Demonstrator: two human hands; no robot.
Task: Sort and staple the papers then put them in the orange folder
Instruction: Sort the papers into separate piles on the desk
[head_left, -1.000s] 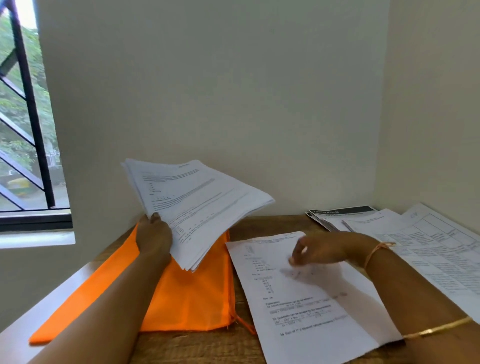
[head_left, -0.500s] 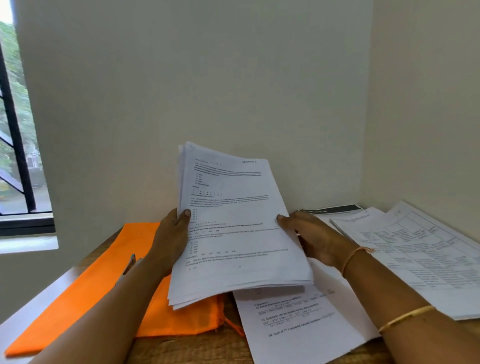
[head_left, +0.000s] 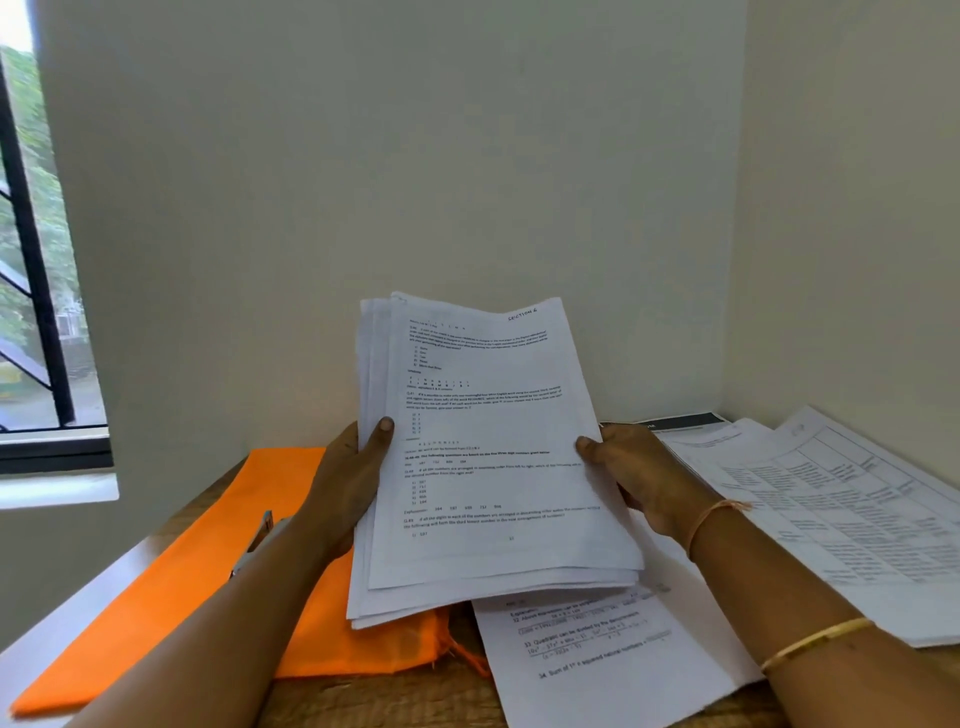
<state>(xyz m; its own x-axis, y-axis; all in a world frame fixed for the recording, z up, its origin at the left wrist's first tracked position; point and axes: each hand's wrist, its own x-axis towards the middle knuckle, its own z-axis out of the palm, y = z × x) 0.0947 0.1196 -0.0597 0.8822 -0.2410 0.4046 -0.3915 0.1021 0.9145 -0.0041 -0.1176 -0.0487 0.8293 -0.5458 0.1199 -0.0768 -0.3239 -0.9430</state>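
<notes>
A thick stack of printed papers is held up in front of me, tilted toward the camera. My left hand grips its left edge, thumb on the top sheet. My right hand holds the right edge, thumb on the front. The orange folder lies flat on the wooden table at the left, partly under the stack. A stapler shows beside my left forearm, on the folder. One loose printed sheet lies on the table below the stack.
More printed sheets with tables are spread at the right, over a dark-topped booklet against the wall. Walls close the back and the right. A barred window is at the left.
My right hand left the loose sheet and took the stack's right edge. Both hands swung the stack from the left to the centre and raised it more upright.
</notes>
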